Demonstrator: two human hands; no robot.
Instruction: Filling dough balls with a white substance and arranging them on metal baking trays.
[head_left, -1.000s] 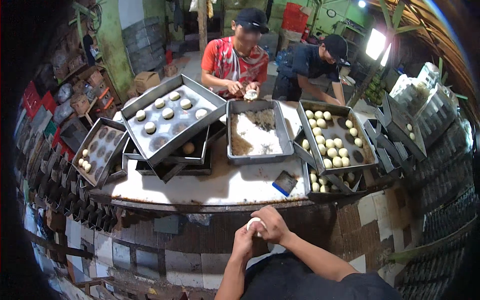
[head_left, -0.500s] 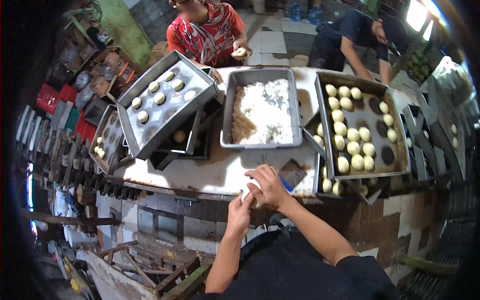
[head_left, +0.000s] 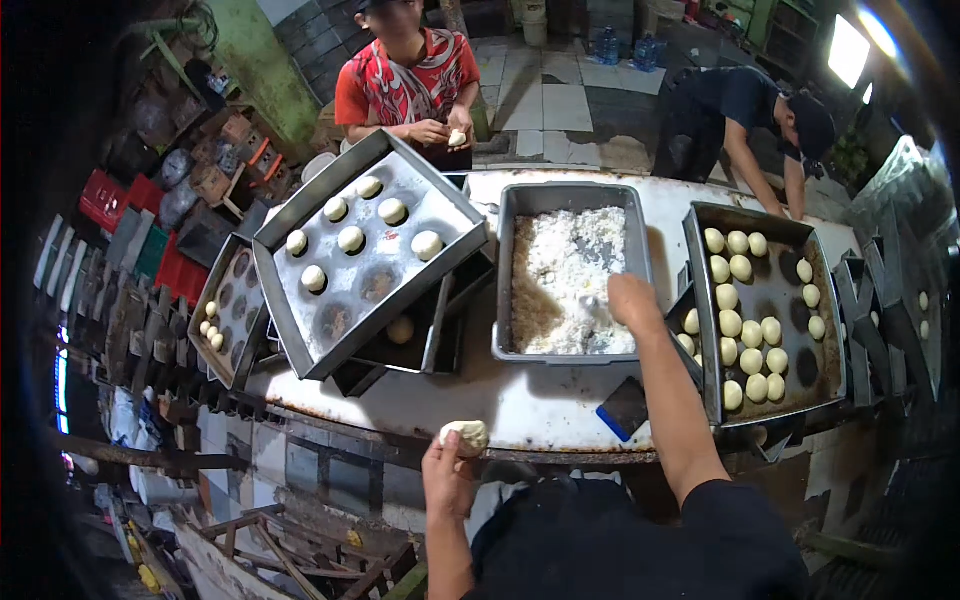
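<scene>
My left hand [head_left: 449, 485] holds a flattened piece of pale dough [head_left: 468, 436] just off the table's near edge, thumb pressed on it. My right hand [head_left: 632, 302] reaches into a grey plastic tub [head_left: 504, 285], its fingers closed low over a white crumbly filling [head_left: 565, 260]. Whatever those fingers grip is hidden. Right of the tub, a metal tray [head_left: 712, 372] carries rows of round dough balls [head_left: 751, 334]. Left of it, a tilted metal tray [head_left: 277, 297] bears several dough balls [head_left: 350, 239] spaced apart, with dark round marks on its bottom.
A dark flat tool with a blue edge [head_left: 622, 410] lies on the white table [head_left: 540, 405] under my right forearm. More trays are stacked beneath both trays. Across the table a person in a red shirt [head_left: 415, 95] handles dough; another in dark clothes [head_left: 735, 105] bends at far right.
My right hand has left the dough and moved forward into the tub. The left hand keeps the dough and is lower and further left. The view has shifted, and the person in red now works with both hands.
</scene>
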